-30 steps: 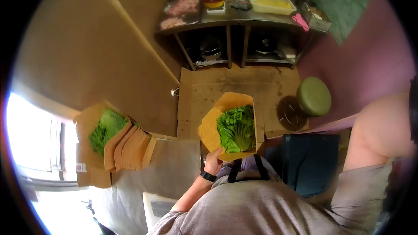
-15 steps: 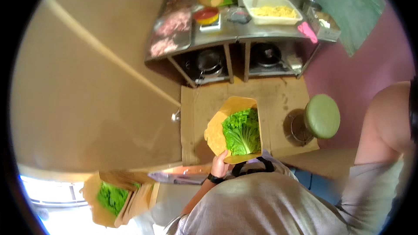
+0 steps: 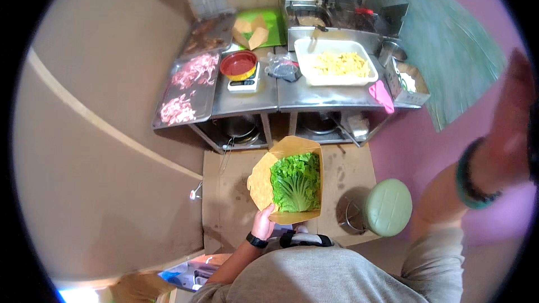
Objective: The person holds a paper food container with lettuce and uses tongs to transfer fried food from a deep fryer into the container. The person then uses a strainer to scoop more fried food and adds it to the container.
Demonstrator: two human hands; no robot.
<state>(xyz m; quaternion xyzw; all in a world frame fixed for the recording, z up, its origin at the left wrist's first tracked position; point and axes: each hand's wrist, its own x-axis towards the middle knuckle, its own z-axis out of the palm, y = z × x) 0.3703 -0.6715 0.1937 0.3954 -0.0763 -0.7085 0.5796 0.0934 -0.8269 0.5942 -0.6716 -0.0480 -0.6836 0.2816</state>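
Note:
My left hand (image 3: 263, 223), with a black band on its wrist, is closed on the near left corner of an open brown paper food box (image 3: 259, 182). Green lettuce leaves (image 3: 296, 184) line the box, which I hold above the floor in front of my body. My right hand (image 3: 508, 118) is raised close to the right rim of the picture, a dark green band round its wrist. Its fingers stretch upward, slightly blurred and partly cut off, and nothing shows in them.
Ahead stands a steel counter (image 3: 247, 101) with trays of sliced raw meat (image 3: 193, 70), a red-and-yellow bowl (image 3: 240, 65) on a white scale (image 3: 245, 83), a white tub (image 3: 306, 70) of cut potatoes and a pink cloth (image 3: 382, 96). A green stool (image 3: 388, 207) stands right.
My view has tilted up, showing more of the counter and fryers. My right hand has come into sight at the right rim. The left hand still holds the lettuce-lined box.

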